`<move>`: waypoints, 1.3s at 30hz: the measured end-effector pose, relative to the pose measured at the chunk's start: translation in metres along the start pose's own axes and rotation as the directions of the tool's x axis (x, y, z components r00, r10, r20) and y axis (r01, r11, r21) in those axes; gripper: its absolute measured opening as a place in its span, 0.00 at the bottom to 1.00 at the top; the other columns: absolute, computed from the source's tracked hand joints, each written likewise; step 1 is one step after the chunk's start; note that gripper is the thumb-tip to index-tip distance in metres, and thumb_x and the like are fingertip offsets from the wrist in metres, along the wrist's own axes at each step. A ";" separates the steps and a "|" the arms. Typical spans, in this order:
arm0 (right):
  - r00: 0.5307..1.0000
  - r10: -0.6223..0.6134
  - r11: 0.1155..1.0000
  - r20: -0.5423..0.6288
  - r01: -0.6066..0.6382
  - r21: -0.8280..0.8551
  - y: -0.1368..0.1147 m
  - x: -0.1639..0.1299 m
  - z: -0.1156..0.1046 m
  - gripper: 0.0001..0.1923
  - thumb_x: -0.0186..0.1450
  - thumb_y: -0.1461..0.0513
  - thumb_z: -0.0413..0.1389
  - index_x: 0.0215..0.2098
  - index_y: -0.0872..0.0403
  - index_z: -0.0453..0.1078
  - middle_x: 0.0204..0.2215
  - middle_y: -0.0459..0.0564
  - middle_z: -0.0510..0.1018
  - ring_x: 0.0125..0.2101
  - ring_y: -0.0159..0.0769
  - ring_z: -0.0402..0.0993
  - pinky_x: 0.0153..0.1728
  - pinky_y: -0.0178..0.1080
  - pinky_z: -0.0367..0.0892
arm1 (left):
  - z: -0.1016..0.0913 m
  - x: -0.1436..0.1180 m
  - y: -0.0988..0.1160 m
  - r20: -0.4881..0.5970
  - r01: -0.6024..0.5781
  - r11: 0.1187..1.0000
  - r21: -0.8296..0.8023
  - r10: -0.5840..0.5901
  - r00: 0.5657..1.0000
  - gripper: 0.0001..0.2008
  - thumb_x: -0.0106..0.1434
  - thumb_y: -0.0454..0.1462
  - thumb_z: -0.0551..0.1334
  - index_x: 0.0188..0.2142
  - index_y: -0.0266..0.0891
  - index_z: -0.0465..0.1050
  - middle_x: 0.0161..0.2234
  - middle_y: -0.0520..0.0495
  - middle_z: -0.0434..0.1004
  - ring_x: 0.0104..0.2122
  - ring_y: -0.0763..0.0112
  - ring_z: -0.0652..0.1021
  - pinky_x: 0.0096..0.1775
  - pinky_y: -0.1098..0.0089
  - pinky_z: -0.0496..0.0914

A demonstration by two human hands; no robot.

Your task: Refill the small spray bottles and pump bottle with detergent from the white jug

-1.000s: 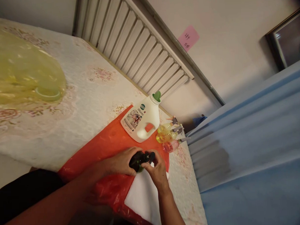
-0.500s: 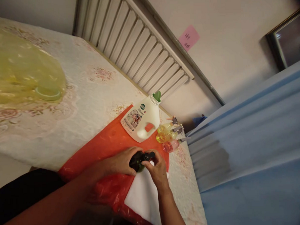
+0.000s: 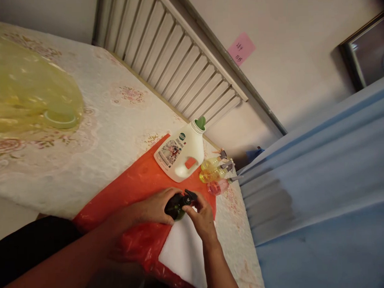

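While both hands meet over the orange plastic sheet [image 3: 139,179], a small dark green bottle [image 3: 174,207] sits clamped between them.

Left hand [image 3: 154,208] wraps the bottle's rounded body from the near left side, fingers curled around it; right hand [image 3: 202,219] closes thumb and fingertips on the black pump cap [image 3: 189,198] at the bottle's top. Bottle is held just above the sheet, at the edge of a white cloth [image 3: 183,253] lying beneath the right wrist. Just beyond the hands stands a white plastic detergent jug with a green spout [image 3: 181,152], upright on the sheet. Beside it, to the right, lie three small clear spray bottles, yellow and pink [image 3: 213,174], close together. All rest on a pale floral mattress [image 3: 115,121].
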State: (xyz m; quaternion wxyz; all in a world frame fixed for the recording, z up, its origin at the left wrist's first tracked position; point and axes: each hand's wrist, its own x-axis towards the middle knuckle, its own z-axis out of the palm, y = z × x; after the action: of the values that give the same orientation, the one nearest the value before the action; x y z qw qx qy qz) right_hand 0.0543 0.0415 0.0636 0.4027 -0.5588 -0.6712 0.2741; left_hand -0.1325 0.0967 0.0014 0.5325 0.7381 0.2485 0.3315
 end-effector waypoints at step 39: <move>0.998 0.026 1.000 0.065 -0.026 -0.002 0.006 -0.001 -0.004 0.14 0.63 0.59 0.63 0.47 0.51 0.78 0.42 0.50 0.81 0.40 0.41 0.75 0.41 0.40 0.70 | 0.001 0.000 -0.004 0.002 -0.019 1.000 0.014 0.019 1.000 0.37 0.45 0.33 0.70 0.57 0.45 0.66 0.53 0.47 0.73 0.52 0.54 0.74 0.53 0.61 0.71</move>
State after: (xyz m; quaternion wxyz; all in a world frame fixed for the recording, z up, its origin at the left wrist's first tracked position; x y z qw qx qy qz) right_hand 0.0611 0.0411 0.0611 0.3766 -0.5586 -0.6767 0.2969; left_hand -0.1317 0.0973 -0.0028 0.5242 0.7444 0.2436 0.3341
